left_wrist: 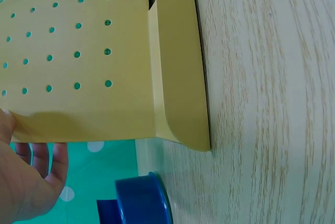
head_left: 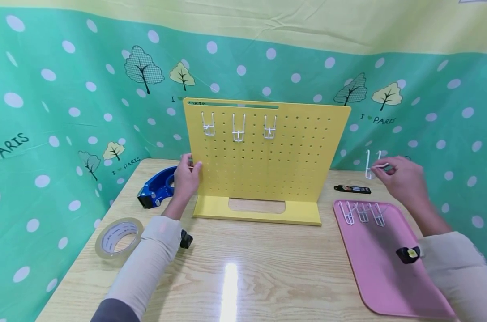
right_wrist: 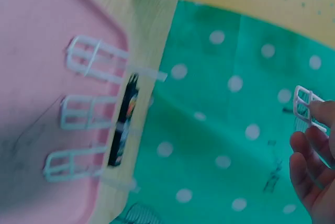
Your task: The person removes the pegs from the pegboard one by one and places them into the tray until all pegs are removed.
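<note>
A yellow pegboard (head_left: 263,152) stands upright on its base, with three white wire hooks (head_left: 238,128) hanging in a row near its top. My left hand (head_left: 185,177) grips the board's left edge, thumb on the front and fingers behind, as the left wrist view (left_wrist: 31,169) also shows. Off the board's right side, my right hand (head_left: 404,176) pinches another white wire hook (head_left: 369,165) in the air; in the right wrist view this hook (right_wrist: 302,103) shows at the fingertips. Three more white hooks (head_left: 363,212) lie at the far end of a pink tray (head_left: 388,268).
Behind the board's left side sits a blue tape dispenser (head_left: 156,188). A roll of clear tape (head_left: 118,237) lies nearer, at the left. A slim black packet (head_left: 352,189) rests beyond the tray. A green dotted curtain (head_left: 243,67) encloses the wooden table (head_left: 275,268).
</note>
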A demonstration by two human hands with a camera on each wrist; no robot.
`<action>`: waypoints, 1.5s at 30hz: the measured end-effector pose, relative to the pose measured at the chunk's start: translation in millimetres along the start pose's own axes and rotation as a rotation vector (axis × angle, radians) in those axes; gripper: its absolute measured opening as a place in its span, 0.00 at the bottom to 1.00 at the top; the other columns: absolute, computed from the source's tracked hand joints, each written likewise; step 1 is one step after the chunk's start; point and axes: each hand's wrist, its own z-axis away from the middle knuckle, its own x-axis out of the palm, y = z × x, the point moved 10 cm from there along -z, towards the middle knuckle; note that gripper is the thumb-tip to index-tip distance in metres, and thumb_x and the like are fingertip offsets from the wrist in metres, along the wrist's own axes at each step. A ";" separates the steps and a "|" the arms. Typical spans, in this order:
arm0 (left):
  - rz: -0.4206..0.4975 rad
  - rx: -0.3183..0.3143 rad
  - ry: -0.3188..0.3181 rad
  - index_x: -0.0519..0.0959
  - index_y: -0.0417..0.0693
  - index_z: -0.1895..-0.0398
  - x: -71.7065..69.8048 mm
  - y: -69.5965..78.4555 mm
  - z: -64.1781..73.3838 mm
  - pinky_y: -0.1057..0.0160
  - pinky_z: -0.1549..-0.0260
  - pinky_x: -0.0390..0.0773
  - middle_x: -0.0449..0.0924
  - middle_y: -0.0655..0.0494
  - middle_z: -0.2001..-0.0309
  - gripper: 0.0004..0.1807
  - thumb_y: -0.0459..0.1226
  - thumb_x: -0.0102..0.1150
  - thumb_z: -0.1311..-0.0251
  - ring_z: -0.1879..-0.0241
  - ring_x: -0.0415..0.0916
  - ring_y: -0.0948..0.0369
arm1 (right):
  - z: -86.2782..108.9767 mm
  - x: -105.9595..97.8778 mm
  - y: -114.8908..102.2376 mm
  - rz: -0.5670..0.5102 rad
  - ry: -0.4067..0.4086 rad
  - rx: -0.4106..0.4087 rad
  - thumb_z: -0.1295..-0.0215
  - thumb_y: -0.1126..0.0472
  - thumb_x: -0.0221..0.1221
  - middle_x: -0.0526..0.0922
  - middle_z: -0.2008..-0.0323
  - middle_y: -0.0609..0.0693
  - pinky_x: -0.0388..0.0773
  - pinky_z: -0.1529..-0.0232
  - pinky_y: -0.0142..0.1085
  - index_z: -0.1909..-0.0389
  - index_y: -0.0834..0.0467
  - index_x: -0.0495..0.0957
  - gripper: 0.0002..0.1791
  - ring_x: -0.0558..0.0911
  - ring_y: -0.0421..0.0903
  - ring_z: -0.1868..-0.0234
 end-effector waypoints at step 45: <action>0.003 0.001 0.006 0.69 0.46 0.38 -0.5 2.1 1.3 0.56 0.65 0.76 0.79 0.43 0.56 0.18 0.44 0.50 0.23 0.60 0.76 0.49 | 86.0 106.8 169.2 -0.011 -0.644 0.166 0.32 0.54 0.64 0.85 0.66 0.54 0.75 0.68 0.37 0.57 0.64 0.85 0.15 0.80 0.51 0.63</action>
